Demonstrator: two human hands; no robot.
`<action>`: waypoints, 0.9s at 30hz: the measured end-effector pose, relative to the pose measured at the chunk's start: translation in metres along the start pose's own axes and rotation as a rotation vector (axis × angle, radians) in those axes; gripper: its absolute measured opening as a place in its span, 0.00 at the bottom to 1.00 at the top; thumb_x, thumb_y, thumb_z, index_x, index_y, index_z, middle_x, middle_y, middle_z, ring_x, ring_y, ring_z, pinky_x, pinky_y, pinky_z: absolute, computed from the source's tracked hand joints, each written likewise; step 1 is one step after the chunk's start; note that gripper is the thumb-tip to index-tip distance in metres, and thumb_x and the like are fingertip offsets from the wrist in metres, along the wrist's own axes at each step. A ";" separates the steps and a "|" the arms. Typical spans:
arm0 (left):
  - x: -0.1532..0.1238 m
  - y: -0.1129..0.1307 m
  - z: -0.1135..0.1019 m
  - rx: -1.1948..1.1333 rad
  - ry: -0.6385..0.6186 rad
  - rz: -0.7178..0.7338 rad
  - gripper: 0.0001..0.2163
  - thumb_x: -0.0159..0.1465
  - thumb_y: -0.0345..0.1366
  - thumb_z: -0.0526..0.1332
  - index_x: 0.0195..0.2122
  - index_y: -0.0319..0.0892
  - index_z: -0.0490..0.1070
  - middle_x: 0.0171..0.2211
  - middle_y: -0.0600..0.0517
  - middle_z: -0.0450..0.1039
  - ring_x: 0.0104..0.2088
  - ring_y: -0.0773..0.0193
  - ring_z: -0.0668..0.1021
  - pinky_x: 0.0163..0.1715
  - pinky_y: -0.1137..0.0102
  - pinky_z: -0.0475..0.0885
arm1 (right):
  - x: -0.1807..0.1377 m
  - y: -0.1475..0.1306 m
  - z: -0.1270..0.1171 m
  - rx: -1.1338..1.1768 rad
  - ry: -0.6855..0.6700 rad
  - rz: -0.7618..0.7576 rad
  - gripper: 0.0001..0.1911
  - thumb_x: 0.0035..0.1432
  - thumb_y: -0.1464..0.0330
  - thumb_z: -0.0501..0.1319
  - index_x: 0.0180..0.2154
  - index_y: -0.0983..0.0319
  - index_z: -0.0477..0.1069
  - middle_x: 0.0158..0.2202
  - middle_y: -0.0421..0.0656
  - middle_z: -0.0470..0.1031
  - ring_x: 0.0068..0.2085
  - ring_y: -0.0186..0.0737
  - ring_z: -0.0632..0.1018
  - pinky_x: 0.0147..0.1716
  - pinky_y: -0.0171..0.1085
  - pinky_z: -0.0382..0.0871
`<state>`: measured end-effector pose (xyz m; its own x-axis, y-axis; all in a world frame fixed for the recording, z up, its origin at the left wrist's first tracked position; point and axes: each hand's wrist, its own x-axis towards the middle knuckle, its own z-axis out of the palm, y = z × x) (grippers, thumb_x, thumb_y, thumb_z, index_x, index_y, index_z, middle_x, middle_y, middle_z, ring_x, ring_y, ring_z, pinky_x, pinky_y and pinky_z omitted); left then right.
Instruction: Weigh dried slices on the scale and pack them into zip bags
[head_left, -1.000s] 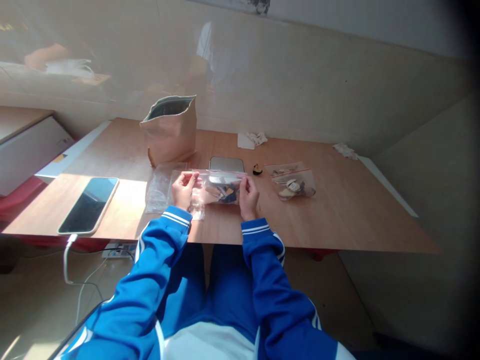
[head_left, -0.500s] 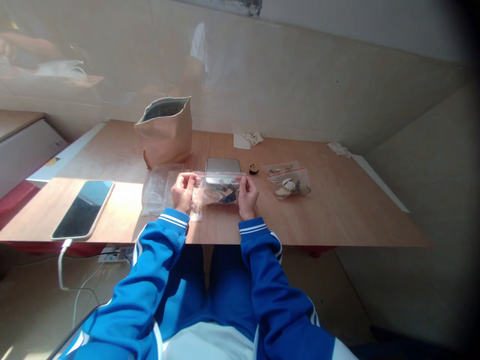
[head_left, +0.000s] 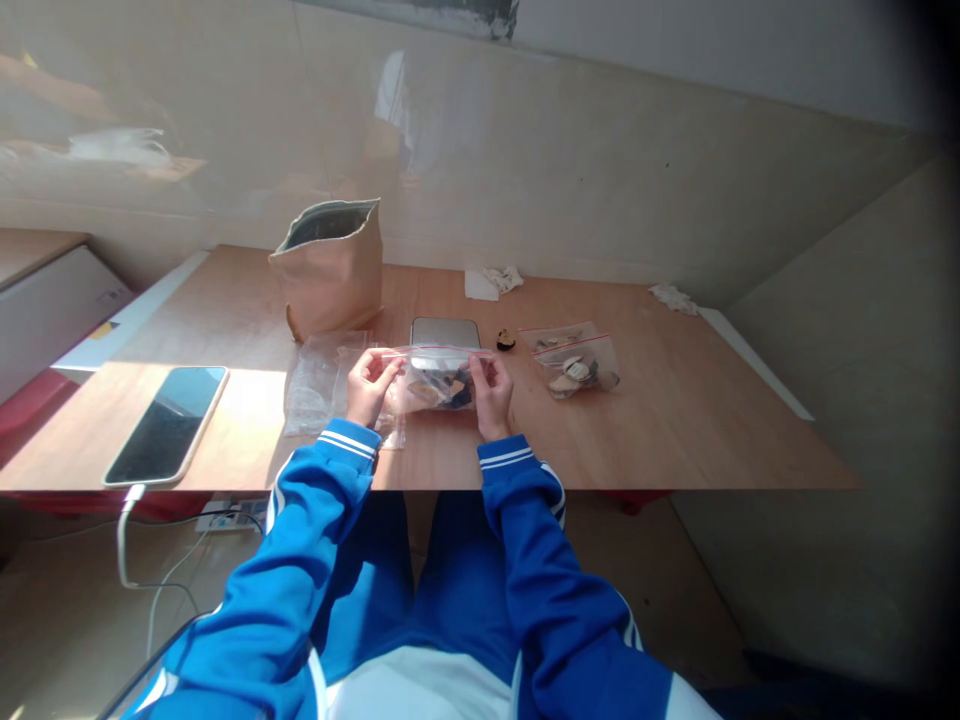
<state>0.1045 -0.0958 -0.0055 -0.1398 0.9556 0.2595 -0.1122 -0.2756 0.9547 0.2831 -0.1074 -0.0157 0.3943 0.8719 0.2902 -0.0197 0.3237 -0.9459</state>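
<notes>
A clear zip bag (head_left: 439,393) with a red line along its top and several dark and tan pieces inside is held up between my hands. My left hand (head_left: 368,388) pinches its upper left corner, and my right hand (head_left: 493,394) pinches the upper right part. Both hands are closed on the plastic. Just behind the bag lies a flat silver-topped device (head_left: 445,332), partly covered from sight by it. Beside my left hand, flat clear plastic bags (head_left: 311,385) rest on the table.
A brown paper bag (head_left: 334,270) stands with its mouth open at the back left. Filled zip bags (head_left: 576,372) and a small dark piece (head_left: 505,341) lie right. A phone (head_left: 166,425) on a cable sits left; crumpled white scraps (head_left: 502,279) lie near the wall.
Both hands have shifted their fingers slightly inward along the zip bag's top edge, which now shows its red line more plainly. The view has tilted a little.
</notes>
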 end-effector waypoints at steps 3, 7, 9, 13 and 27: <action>0.002 0.000 -0.003 -0.008 0.003 0.005 0.11 0.53 0.41 0.68 0.33 0.40 0.72 0.34 0.50 0.76 0.34 0.65 0.78 0.38 0.69 0.73 | 0.002 0.001 -0.001 -0.001 0.026 0.006 0.15 0.54 0.56 0.61 0.35 0.62 0.71 0.30 0.41 0.76 0.33 0.37 0.76 0.35 0.35 0.69; 0.005 -0.004 -0.007 -0.020 0.020 0.017 0.09 0.53 0.39 0.68 0.31 0.40 0.73 0.33 0.51 0.76 0.36 0.64 0.77 0.42 0.68 0.71 | 0.004 0.001 -0.002 -0.016 0.042 0.006 0.15 0.52 0.56 0.63 0.34 0.62 0.73 0.31 0.41 0.77 0.34 0.38 0.76 0.36 0.36 0.70; 0.006 -0.006 -0.009 -0.022 0.033 0.022 0.09 0.52 0.38 0.68 0.31 0.40 0.73 0.33 0.52 0.76 0.36 0.65 0.77 0.42 0.68 0.71 | 0.004 0.000 -0.003 -0.016 0.035 0.006 0.15 0.52 0.56 0.63 0.33 0.62 0.74 0.31 0.41 0.77 0.33 0.38 0.76 0.35 0.36 0.70; 0.008 -0.007 -0.010 -0.023 0.035 0.025 0.09 0.53 0.39 0.67 0.32 0.41 0.71 0.32 0.52 0.76 0.34 0.65 0.78 0.41 0.68 0.72 | 0.002 -0.004 -0.002 -0.024 0.001 0.019 0.16 0.53 0.55 0.63 0.35 0.62 0.76 0.31 0.42 0.78 0.34 0.38 0.77 0.36 0.36 0.70; 0.004 -0.005 -0.005 0.084 0.015 0.006 0.14 0.53 0.44 0.67 0.33 0.38 0.75 0.33 0.49 0.78 0.35 0.64 0.78 0.38 0.70 0.71 | 0.000 0.000 -0.001 -0.173 0.011 -0.075 0.19 0.61 0.55 0.55 0.36 0.61 0.76 0.30 0.42 0.77 0.32 0.39 0.76 0.38 0.37 0.69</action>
<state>0.0993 -0.0913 -0.0105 -0.1551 0.9521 0.2635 -0.0286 -0.2709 0.9622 0.2844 -0.1074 -0.0159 0.3989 0.8434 0.3600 0.1680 0.3188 -0.9328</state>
